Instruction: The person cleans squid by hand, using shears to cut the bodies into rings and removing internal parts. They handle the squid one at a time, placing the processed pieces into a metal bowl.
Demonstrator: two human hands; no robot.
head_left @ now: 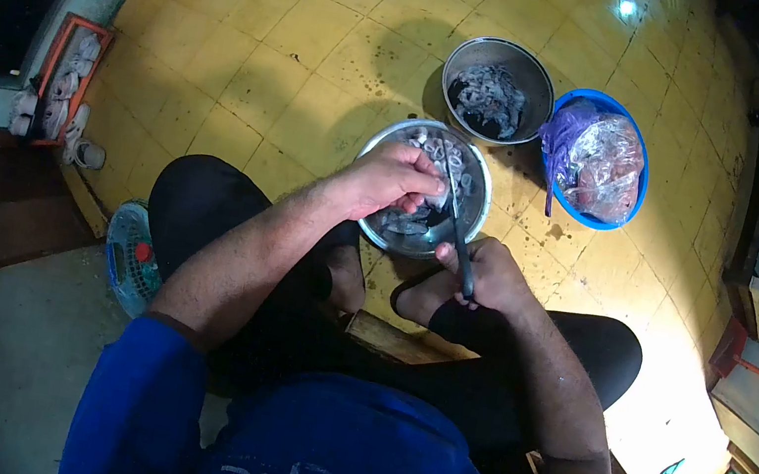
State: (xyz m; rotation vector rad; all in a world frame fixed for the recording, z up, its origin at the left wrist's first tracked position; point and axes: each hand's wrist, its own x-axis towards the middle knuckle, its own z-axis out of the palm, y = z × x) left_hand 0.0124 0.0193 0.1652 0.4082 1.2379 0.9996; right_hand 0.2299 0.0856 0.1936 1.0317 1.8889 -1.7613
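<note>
Over a metal bowl (483,169) on the floor, my left hand (396,183) pinches a small pale piece of what looks like squid. My right hand (491,274) is wrapped round the dark handle of a knife (460,251), whose blade points up and away from me and meets the pale piece at my left fingertips. Pale rings (452,161) lie in the far part of the bowl, and greyish pieces (404,225) lie in its near part. My left hand hides some of the bowl's inside.
Behind the bowl stands a deeper pot (451,66) of greyish pieces. A blue basin (644,171) beside it holds plastic bags. An orange shoe rack (54,72) is at the left, a basket (127,257) by my left knee, and a red dustpan (730,346) at the right.
</note>
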